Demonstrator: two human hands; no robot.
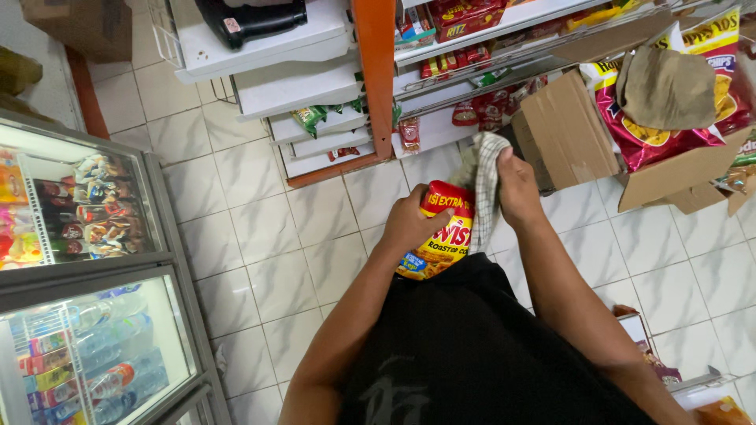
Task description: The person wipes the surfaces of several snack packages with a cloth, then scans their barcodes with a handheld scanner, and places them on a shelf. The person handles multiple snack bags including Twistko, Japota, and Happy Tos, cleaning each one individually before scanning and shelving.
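The left hand is gripping a red-and-yellow snack bag just above the middle of the view, in front of the person's black shirt. Its fingers are curled together around the bag's left edge, clamped on it. The bag is standing nearly upright with a slight lean: its long axis is running from about 7 o'clock to 1 o'clock, the red top end pointing toward 1 o'clock at the shelves, the yellow bottom end pointing toward 7 o'clock at the shirt. Its printed face is turned toward the camera.

The right hand is sitting just beside the bag at its 2 o'clock, fingers closed over a checked cloth. The cloth is hanging along the bag's right edge and touching it, its length running roughly 12 to 6 o'clock.

At 2 o'clock from the hands, an open cardboard box is holding large red chip bags, with a brown cap lying on top. At 12 o'clock, an orange post is dividing the white shelves, which are carrying small snack packets. At 9 o'clock, well apart from the hands, a glass-door fridge is showing rows of bottles. White floor tiles are lying between the fridge and the person.
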